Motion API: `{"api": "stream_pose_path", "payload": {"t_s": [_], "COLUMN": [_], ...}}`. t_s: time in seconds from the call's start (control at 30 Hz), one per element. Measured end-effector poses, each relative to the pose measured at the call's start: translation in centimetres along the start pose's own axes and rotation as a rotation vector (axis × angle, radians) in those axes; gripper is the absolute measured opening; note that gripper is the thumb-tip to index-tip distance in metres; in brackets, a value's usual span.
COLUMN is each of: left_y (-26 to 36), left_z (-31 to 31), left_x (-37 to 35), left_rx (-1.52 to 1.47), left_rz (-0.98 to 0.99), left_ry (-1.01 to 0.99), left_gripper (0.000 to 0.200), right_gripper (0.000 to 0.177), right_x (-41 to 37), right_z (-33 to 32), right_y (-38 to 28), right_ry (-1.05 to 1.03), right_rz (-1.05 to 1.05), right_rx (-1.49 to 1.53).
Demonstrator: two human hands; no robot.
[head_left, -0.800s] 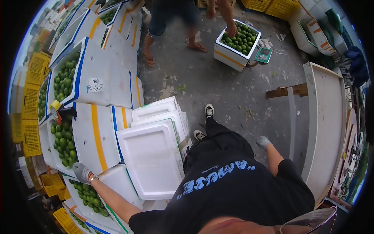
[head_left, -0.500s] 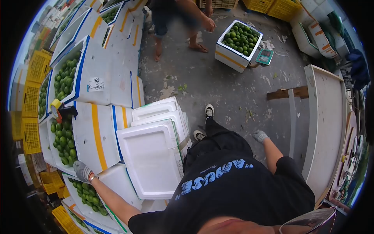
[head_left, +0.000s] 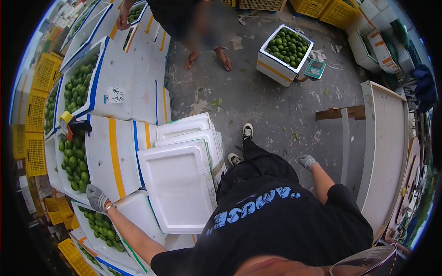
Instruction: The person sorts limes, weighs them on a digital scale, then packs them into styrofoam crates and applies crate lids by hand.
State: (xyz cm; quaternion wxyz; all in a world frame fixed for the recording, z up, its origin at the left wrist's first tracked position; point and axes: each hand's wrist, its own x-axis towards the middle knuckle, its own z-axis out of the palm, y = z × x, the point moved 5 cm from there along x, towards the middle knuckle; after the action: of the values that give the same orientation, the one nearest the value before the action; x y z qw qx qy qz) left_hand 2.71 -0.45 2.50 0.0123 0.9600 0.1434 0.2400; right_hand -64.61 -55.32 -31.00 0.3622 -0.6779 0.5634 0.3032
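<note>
My left hand [head_left: 96,198], in a grey-striped glove, lies at the near corner of a white foam box [head_left: 107,161]. Its fingers are extended against the rim, beside the green lime-like fruit [head_left: 73,161] inside. A tape dispenser [head_left: 73,126] with a yellow part and a black handle sits on this box's far edge. Just below my left hand stands another foam box with green fruit [head_left: 102,230]. My right hand [head_left: 307,161], also gloved, hangs over the floor to my right. Its fingers are loosely curled, with nothing visible in them.
Foam lids [head_left: 177,184] are stacked between the boxes and my legs. Ahead, a full fruit box [head_left: 276,69] stands beside a green-faced scale display [head_left: 315,69]. Another person [head_left: 179,23] stands by the far boxes. A pale panel [head_left: 384,147] rises at right; yellow crates [head_left: 41,108] line the left.
The other person has moved left from near the fruit box by the scale toward the stacked boxes. My view has shifted slightly; my hands have hardly moved.
</note>
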Motion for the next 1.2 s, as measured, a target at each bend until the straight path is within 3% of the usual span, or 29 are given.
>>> {"api": "stream_pose_path", "payload": {"t_s": [0.47, 0.67, 0.8, 0.93, 0.97, 1.2], "left_y": [0.2, 0.9, 0.7, 0.8, 0.6, 1.5], "left_z": [0.2, -0.5, 0.0, -0.3, -0.4, -1.6], "left_x": [-0.2, -0.8, -0.5, -0.6, -0.7, -1.0], "left_rx": [-0.002, 0.026, 0.045, -0.013, -0.042, -0.008], "left_rz": [0.061, 0.038, 0.124, 0.214, 0.245, 0.298], "left_ry": [0.005, -0.026, 0.079, 0.199, 0.274, 0.218], "left_gripper": [0.047, 0.046, 0.042, 0.035, 0.034, 0.032], "right_gripper": [0.028, 0.028, 0.026, 0.02, 0.019, 0.018], "right_x": [-0.3, -0.3, 1.8, -0.8, -0.6, 0.2], "right_z": [0.9, 0.9, 2.7, 2.0, 2.3, 2.4], "right_y": [-0.3, -0.2, 2.7, 0.9, 1.1, 1.7], "right_ry": [-0.004, 0.021, 0.05, -0.001, -0.025, -0.027], "right_rz": [0.016, -0.074, 0.002, 0.111, 0.12, 0.114], "right_rx": [0.08, -0.135, 0.149, 0.377, 0.355, 0.335]}}
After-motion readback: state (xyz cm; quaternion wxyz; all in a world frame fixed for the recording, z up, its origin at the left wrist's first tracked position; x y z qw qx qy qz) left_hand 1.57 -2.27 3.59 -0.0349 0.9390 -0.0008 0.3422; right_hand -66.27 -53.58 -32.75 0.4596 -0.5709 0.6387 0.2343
